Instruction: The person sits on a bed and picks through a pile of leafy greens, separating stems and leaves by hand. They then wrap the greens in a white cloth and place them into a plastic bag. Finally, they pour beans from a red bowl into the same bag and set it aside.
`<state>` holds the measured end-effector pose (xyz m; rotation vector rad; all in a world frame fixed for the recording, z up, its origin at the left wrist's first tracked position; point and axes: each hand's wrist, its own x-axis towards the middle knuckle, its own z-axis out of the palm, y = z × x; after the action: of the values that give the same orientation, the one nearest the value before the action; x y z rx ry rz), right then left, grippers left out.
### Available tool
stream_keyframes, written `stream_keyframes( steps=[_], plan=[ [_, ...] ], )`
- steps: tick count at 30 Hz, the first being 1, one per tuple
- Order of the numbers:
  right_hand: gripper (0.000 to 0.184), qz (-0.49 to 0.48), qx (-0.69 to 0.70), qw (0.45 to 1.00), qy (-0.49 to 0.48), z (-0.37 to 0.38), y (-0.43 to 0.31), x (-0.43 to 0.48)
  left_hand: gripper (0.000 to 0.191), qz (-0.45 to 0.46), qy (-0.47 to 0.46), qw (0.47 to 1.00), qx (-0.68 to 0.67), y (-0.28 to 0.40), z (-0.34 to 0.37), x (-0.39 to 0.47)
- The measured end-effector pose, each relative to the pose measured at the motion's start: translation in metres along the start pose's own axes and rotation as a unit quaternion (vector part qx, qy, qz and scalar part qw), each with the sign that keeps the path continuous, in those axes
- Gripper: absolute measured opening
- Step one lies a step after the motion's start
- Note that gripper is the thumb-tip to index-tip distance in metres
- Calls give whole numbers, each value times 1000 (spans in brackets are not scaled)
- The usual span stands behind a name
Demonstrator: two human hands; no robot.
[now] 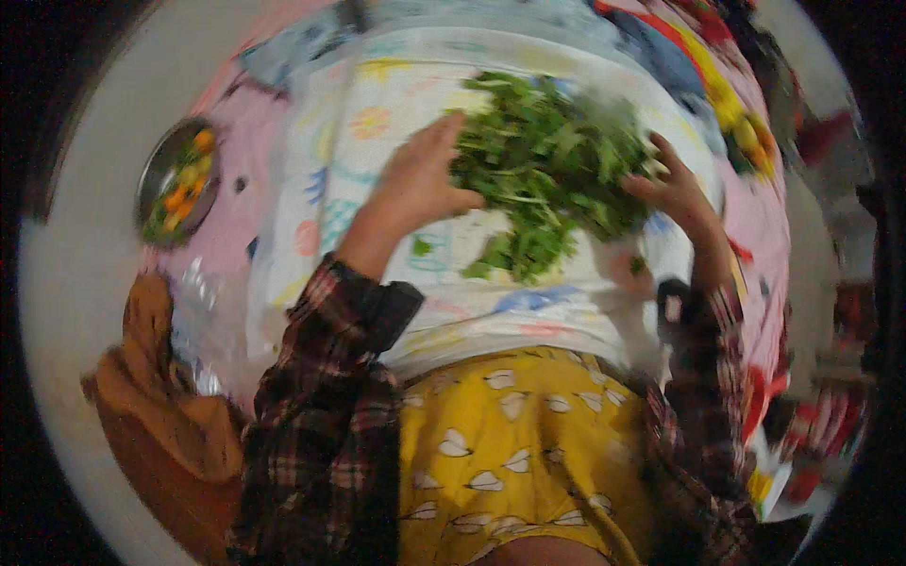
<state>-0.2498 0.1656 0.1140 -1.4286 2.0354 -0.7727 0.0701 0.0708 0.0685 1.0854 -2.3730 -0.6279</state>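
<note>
A loose heap of leafy green herbs [545,156] lies before me on a white cloth [382,166] with coloured prints. My left hand [428,173] is at the heap's left side, thumb spread from the fingers, fingertips against or just beside the leaves. On the opposite side my right hand [672,184] curves around the edge of the leaves with thumb and fingers apart. Blur hides whether its fingertips press on them. Neither hand is closed around a bunch. A smaller clump of leaves [527,247] spreads from the heap towards me. One loose leaf bit [422,246] rests near my left wrist.
A metal bowl [157,159] with orange and green pieces stands at left on pink fabric [258,141]. Clear plastic [202,318] and brown cloth [177,417] lie nearer me. More yellow and orange items [750,141] are at far right. Yellow patterned fabric [495,431] covers my lap.
</note>
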Motion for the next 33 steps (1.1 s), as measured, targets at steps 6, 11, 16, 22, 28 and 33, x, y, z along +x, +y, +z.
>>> stream_keyframes(
  steps=[6,11,16,22,28,33],
  plan=[
    [94,-118,81,989,-37,39,-11,25,83,-4,-4,999,-39,22,34,40],
    [101,-201,100,973,-59,61,-37,31,73,4,5,963,-268,40,53,56],
    [96,-213,15,977,-2,69,-36,34,66,-83,-112,754,-642,41,47,56],
    [74,-192,-28,978,79,80,-22,36,43,-7,-110,865,-490,50,29,55],
    [53,-193,130,971,54,45,-32,36,45,-26,63,914,-401,30,-3,92],
    [39,-276,313,908,-42,21,-58,28,73,-48,-58,804,-589,28,8,105]
  ],
)
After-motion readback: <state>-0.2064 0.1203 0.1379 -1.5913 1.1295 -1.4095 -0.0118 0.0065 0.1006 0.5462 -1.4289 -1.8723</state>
